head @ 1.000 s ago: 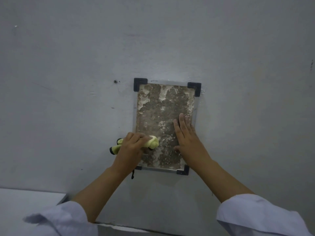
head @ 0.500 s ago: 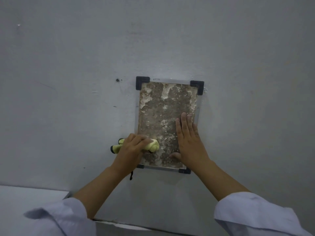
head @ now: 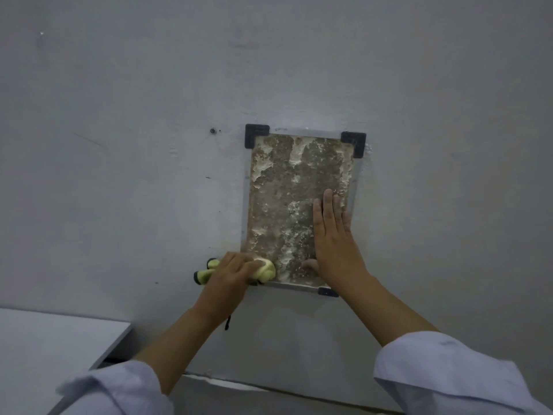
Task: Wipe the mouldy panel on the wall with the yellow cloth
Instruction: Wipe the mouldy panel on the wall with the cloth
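The mouldy panel (head: 294, 211) hung upright on the grey wall (head: 134, 145), a tall rectangle in a pale metal frame with black corner brackets (head: 256, 135) at the top; its face was mottled brown with white patches, densest near the top and down the lower middle. The left hand (head: 229, 275) curled its fingers round the bunched yellow cloth (head: 263, 269) and held it against the panel's lower left corner; a dark-edged tail of the cloth stuck out to the left of the hand, over the bare wall. The right hand (head: 332, 238) lay flat on the panel's lower right part, fingers straight and together, pointing up, thumb spread toward the cloth; it gripped nothing. Both forearms were bare, with light blue sleeves (head: 449, 375) bunched near the elbows. A small dark hole (head: 212, 130) marked the wall left of the panel's top; a white surface (head: 54, 348) showed at lower left.
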